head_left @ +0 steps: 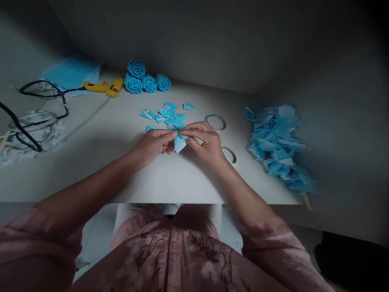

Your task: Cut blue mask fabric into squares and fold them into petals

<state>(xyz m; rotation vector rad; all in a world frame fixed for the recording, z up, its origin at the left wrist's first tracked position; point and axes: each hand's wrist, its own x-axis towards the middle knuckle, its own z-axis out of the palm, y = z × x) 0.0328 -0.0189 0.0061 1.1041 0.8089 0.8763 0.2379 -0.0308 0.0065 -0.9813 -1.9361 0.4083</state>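
Observation:
Between my two hands is a small blue paper petal, its pale lower part hanging below the fingers. My left hand pinches its left side with thumb and forefinger. From the right, my right hand grips the upper edge, thumb below and fingers above. Just beyond my fingertips lies a loose group of cut blue petals, several with white strips on them. One single petal rests apart to the right. Two rolls of tape lie by my right hand, one behind it and one beside my wrist.
Rolled blue paper roses sit at the back wall. Left of them lies a yellow glue gun with a black cord, near a blue sheet stack and white scraps. A large heap of blue petals lines the right side.

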